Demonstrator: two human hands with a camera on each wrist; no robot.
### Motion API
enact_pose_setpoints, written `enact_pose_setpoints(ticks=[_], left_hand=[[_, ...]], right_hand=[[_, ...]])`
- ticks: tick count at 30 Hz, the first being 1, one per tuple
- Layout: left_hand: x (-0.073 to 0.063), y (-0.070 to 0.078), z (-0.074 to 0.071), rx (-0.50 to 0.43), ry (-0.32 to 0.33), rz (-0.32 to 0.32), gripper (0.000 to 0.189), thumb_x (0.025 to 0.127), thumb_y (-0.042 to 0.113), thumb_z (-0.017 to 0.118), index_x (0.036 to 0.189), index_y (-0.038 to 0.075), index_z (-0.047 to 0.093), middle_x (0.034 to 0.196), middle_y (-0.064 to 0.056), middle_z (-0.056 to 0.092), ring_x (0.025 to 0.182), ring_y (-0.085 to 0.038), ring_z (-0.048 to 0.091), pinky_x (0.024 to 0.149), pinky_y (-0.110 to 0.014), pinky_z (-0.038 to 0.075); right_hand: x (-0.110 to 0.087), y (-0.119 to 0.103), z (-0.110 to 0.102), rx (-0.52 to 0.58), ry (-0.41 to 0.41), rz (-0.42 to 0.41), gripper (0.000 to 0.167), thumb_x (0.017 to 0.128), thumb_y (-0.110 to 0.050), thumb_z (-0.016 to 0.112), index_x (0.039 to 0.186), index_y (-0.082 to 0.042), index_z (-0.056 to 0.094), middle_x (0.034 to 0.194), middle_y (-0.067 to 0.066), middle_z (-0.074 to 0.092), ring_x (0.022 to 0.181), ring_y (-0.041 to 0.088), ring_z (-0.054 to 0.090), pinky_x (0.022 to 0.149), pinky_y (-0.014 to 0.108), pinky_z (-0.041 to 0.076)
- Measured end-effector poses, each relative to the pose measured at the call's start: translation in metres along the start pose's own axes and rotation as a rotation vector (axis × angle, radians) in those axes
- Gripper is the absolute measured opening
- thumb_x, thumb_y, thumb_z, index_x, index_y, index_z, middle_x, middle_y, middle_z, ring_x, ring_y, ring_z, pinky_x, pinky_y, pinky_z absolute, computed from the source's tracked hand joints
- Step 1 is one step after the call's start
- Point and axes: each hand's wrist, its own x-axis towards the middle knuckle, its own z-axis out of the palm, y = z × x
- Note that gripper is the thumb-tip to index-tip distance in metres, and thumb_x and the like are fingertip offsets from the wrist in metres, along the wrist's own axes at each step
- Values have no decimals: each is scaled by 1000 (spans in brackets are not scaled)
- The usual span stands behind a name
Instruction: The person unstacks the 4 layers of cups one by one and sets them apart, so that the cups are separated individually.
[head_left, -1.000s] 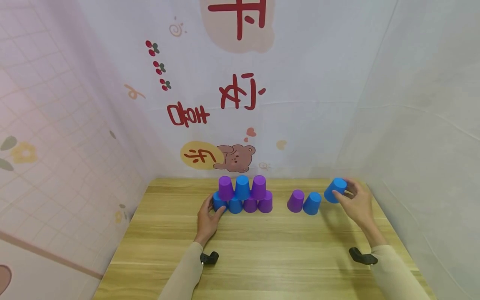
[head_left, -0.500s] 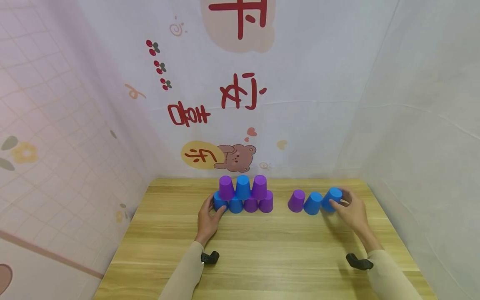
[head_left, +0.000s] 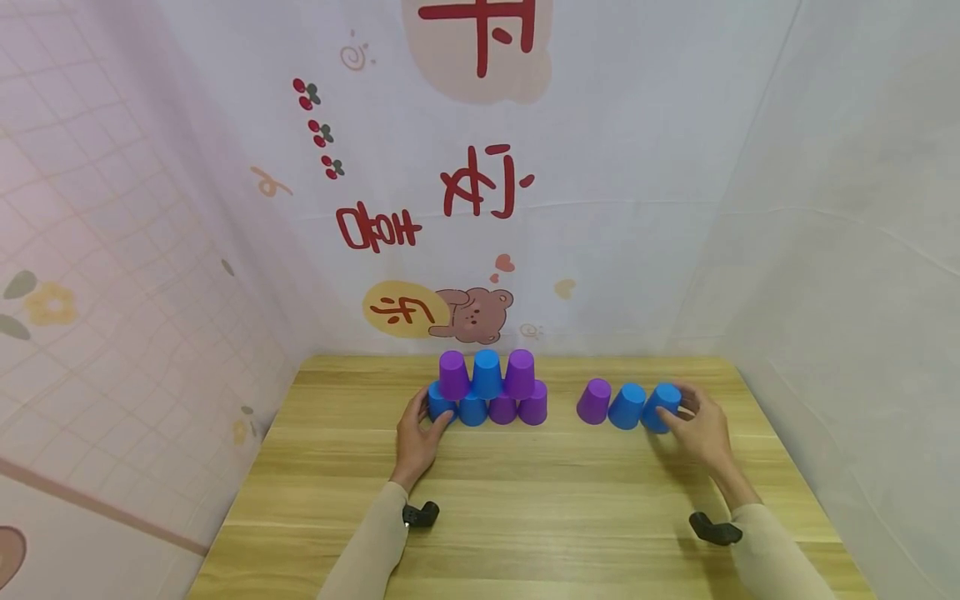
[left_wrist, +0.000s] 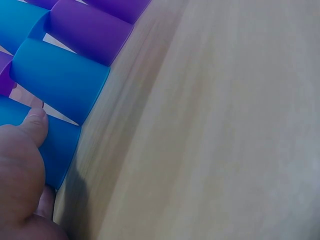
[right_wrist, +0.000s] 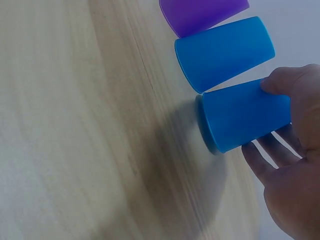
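My left hand [head_left: 417, 442] grips the leftmost blue cup [left_wrist: 62, 150] of the stack's bottom row, its thumb on the near side. That row continues with another blue cup [head_left: 472, 410] and two purple cups. Three upside-down cups stand on top: purple [head_left: 453, 375], blue [head_left: 487, 373] and purple [head_left: 520, 373]. At the right, my right hand [head_left: 702, 427] holds a blue cup [right_wrist: 245, 115] upside down, thumb on one side and fingers on the other. Beside it stand a blue cup [right_wrist: 225, 52] and a purple cup [right_wrist: 205, 12], both upside down.
The wooden table [head_left: 525, 508] carries all the cups near its back edge. A printed white cloth [head_left: 622, 208] hangs behind it, with cloth walls at both sides. A gap separates the stack from the cups at the right.
My right hand has lowered the blue cup and moved it left, bringing it beside the other blue cup. My left hand has stayed at the stack.
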Motion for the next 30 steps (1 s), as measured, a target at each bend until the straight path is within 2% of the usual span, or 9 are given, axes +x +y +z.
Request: enact_pose_setpoints(ticks=[1,7,11,13,15,20,25,30], left_hand=[[0,-1,0,-1,-1,-5,71,106,14,81,168,4,49,166,-25,58,154,-45,61,131,-58,51],[0,-5,0,-17,-4,-12,70,106,17,81,168,7,50,166,-23,59,154,-44,60,132,-57,50],[0,-1,0,-16,-4,-9,70,106,15,81,168,7,50,166,-24,59,154,-44,61,132,-57,50],[-1,1,-1,-12,-7,-12,70,106,14,81,168,6,49,166,-24,59,154,-44,61,132,-58,50],[-1,3,-1,-8,-10,-16,70,107,14,81,168,6,49,166,-24,59,154,-44,60,132,-58,50],[-2,6,-2,5,-8,-9,68,107,13,79,168,5,49,166,-25,59,154,-45,60,132,-59,50],[-3,7,-1,14,-1,3,68,107,12,79,167,2,49,165,-27,59,153,-48,60,130,-61,50],[-2,8,-1,-1,-6,-7,69,107,11,80,168,3,48,166,-27,58,154,-47,59,132,-60,50]], right_hand=[[0,1,0,0,2,-3,61,103,-8,83,154,10,55,151,41,64,138,60,66,95,5,61],[0,4,2,-4,6,-4,61,102,-5,82,154,11,54,151,43,63,137,62,66,101,29,69],[-1,4,3,-5,5,2,61,103,-5,82,154,11,53,151,42,63,138,62,66,105,48,66],[-2,4,3,-9,3,2,61,103,-5,82,154,11,53,151,42,63,137,62,65,106,53,64],[-2,5,3,-9,5,5,61,103,-6,82,154,11,53,150,42,63,137,62,66,106,52,64],[-3,5,3,-4,-3,11,61,102,-6,83,153,11,53,151,42,62,138,62,65,103,38,69],[-4,5,2,-3,-14,16,63,103,-7,83,154,10,51,152,42,61,139,63,64,105,42,68],[-4,7,2,3,-13,22,64,102,-8,83,154,10,52,152,42,61,139,63,64,103,32,69]])
